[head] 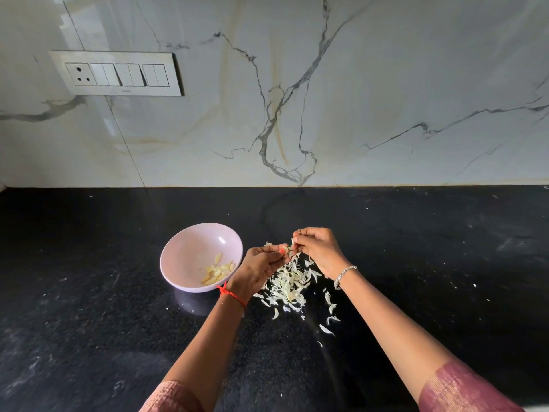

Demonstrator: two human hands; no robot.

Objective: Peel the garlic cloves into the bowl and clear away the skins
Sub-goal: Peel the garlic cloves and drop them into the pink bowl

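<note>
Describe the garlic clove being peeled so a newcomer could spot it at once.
On the black counter, find the pale pink bowl. Just right of it, the left hand and right hand meet above a heap of white skins. The clove is the small pale piece pinched between them, held in the air, unlike the peeled cloves lying in the bowl.

One bowl [190,248], two hands (left hand [259,269], right hand [318,248]), one clove [285,249], one switch panel [117,73], one heap of skins [289,281].
</note>
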